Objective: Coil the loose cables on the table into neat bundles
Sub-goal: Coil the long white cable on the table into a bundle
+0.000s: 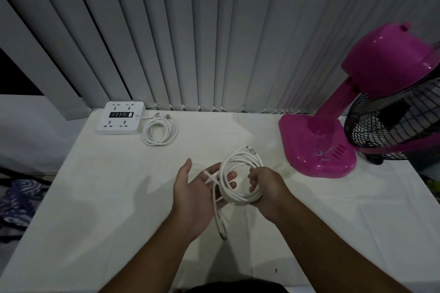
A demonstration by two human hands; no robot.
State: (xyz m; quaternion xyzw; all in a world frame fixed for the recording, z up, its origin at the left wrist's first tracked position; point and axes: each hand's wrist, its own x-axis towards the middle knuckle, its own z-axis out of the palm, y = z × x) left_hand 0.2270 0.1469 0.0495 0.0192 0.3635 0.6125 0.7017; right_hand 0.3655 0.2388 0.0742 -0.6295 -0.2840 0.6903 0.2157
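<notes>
While both forearms reach out over the white table (95, 197), the two hands meet above its middle with one white cable (240, 169) held between them, wound into several round loops. The right hand (266, 188) has its fingers curled round the right side of those loops and grips them. The left hand (195, 188) lies palm-up and mostly flat, thumb raised, with its fingertips poking through the ring from the left. A strand crosses its palm, but the fingers are not closed on it. One loose tail (217, 219) drops from the bundle between the wrists and ends in a small plug.

Farther back on the left, a second cable (160, 132), also white, lies flat on the table in a finished coil, its two plug ends at the far side. It sits just beside one white power strip (121, 118) with four sockets and a dark row of ports. On the right stands one pink fan (319, 150) with a black grille. Grey vertical blinds (214, 31) hang behind the table. Off its left edge lies a blue patterned cloth (16, 200).
</notes>
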